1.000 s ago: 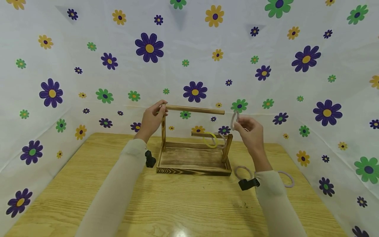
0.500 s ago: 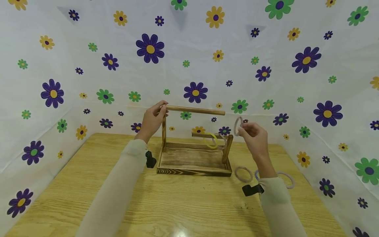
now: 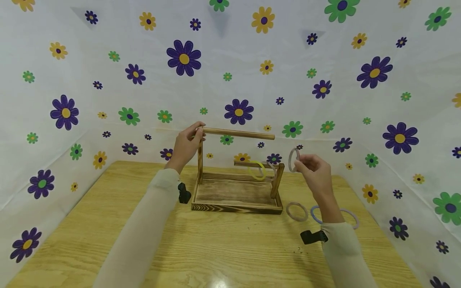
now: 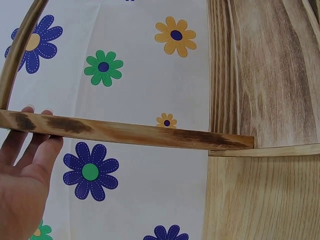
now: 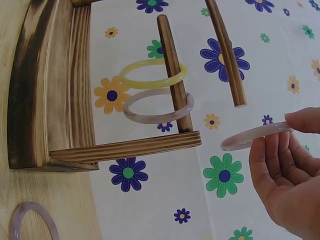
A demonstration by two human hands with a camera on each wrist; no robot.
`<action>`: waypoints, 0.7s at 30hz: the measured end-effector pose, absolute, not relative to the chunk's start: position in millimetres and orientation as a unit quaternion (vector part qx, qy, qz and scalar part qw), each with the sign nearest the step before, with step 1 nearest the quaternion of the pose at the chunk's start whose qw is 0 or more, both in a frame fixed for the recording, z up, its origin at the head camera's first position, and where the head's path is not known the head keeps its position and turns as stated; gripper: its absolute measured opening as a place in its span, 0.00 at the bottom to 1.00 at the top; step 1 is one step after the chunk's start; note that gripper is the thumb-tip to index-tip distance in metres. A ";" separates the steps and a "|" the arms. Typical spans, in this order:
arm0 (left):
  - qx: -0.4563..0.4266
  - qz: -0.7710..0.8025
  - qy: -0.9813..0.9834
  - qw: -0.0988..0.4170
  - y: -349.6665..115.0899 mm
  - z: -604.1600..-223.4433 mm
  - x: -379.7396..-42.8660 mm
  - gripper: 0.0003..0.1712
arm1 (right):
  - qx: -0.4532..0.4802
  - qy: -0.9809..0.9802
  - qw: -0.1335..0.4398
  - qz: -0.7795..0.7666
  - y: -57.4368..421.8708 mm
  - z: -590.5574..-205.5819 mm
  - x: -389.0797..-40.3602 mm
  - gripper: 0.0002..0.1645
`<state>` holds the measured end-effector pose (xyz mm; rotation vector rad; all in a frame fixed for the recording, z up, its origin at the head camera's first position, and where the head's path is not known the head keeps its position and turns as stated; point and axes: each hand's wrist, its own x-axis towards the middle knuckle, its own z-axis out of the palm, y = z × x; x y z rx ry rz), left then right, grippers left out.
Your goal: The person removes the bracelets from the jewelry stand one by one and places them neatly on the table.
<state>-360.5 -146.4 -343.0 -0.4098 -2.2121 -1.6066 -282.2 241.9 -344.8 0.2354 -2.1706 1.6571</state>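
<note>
My left hand [image 3: 185, 146] grips the top corner of a dark-striped wooden bangle stand [image 3: 235, 209], where the tall left post [image 4: 125, 132] meets the upper bar [image 3: 239, 133]. In the left wrist view, fingertips show past the post's edge. Right of the bar's free end, my right hand [image 3: 317, 176] pinches a pale lavender bangle [image 5: 250, 136] between thumb and fingers. It is apart from the bar. A yellow bangle [image 5: 150, 85] and a pale translucent bangle [image 5: 150, 120] hang on the stand's shorter, lower bar [image 3: 240, 163].
On the wood-grain table [image 3: 216, 248], a brownish bangle [image 3: 297, 219], a blue bangle [image 3: 314, 218] and a lavender bangle [image 3: 356, 222] lie right of the stand. My right forearm partly covers the latter two. A flower-printed white sheet [image 3: 223, 92] surrounds the table.
My right hand has drawn right and down, carrying the bangle farther from the upper bar's end. The blue bangle on the table has come into sight. My left hand stays on the stand.
</note>
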 end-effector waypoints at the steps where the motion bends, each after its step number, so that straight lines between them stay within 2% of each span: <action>1: -0.145 -0.572 -0.786 0.187 -146.1 -342.7 -360.4 0.25 | 0.083 -0.778 0.196 0.591 242.3 -345.2 -281.5 0.16; 21: -0.143 -0.572 -0.786 0.186 -145.5 -342.8 -360.5 0.25 | 0.104 -0.807 0.163 0.559 255.9 -353.4 -269.6 0.19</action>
